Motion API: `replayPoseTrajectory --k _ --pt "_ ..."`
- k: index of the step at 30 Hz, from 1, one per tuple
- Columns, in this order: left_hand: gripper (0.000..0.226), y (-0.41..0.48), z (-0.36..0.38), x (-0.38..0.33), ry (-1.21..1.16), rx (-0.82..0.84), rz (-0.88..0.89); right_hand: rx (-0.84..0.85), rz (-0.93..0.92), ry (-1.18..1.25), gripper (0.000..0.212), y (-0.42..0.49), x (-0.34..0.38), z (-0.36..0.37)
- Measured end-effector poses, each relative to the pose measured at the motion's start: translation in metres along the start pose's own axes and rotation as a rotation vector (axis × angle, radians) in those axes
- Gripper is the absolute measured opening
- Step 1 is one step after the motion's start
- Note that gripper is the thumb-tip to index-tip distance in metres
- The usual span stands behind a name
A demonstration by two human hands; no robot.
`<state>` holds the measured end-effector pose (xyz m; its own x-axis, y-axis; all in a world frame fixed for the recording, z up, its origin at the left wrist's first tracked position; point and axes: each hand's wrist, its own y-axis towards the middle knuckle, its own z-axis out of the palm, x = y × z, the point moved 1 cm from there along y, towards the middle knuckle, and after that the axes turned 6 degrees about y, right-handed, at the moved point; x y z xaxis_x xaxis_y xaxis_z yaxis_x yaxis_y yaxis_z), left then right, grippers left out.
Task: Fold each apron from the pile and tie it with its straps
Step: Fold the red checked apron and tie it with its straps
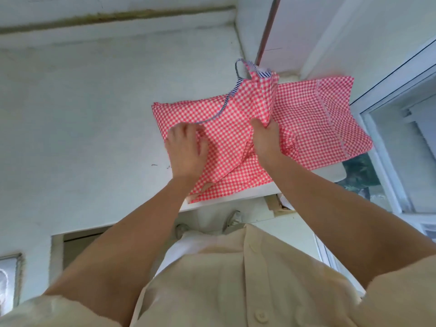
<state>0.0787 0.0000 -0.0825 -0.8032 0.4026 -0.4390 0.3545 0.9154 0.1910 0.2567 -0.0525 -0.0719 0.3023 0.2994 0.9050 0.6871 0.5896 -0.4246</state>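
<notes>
The apron (311, 109), red-and-white checked cloth with a blue-and-white striped edging (226, 102), lies on the far right part of a white counter (82, 114). Its right side spreads flat toward the counter's right edge. Its near edge reaches the counter's front lip. The middle of it is gathered and pulled up into a peak, and a thin strap loop (238, 69) stands at the top of that peak on the far side.

The right hand (266, 138) grips a bunch of the cloth at the foot of the raised part, with its fingers and thumb closed round the fold. The left hand (186, 149) lies palm down on the left half of the apron with its fingers bent against the cloth. Whether it pinches any cloth or only presses on it cannot be told. The two hands are near each other but apart, with wrinkled cloth between them.

Both forearms are bare and reach in from the near side. Below them are a cream buttoned shirt (236, 279), white trousers and the toes of two pale shoes (233, 219) on the floor in front of the counter. A white window frame (377, 149) runs along the right side, just beside the counter's right edge. A pale wall stands behind the counter's far edge.
</notes>
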Motion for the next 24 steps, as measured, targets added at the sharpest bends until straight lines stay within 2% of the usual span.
replayPoseTrajectory --k 2,4,6,9,12,17,24 --pt "0.044 0.001 0.0 0.009 0.071 -0.002 -0.333 -0.05 -0.03 -0.108 0.039 0.009 -0.005 -0.012" --pt "0.058 -0.001 0.0 0.018 -0.014 0.141 -0.665 -0.055 0.068 -0.17 0.044 0.014 -0.019 -0.023" --pt "0.06 -0.006 0.004 0.023 -0.197 0.304 -0.821 -0.037 0.15 -0.185 0.047 0.015 -0.033 -0.031" --pt "0.057 -0.01 0.009 0.024 -0.359 0.414 -0.778 -0.018 0.165 -0.192 0.047 0.018 -0.038 -0.033" --pt "0.044 -0.012 0.006 0.03 -0.49 0.381 -0.788 -0.014 0.185 -0.177 0.046 0.019 -0.036 -0.024" --pt "0.038 -0.022 -0.017 0.077 -0.372 0.269 -0.84 0.126 0.179 -0.193 0.046 -0.006 -0.038 0.026" --pt "0.038 -0.06 -0.078 0.177 -0.224 0.09 -1.007 0.433 0.061 -0.375 0.044 -0.052 -0.051 0.152"
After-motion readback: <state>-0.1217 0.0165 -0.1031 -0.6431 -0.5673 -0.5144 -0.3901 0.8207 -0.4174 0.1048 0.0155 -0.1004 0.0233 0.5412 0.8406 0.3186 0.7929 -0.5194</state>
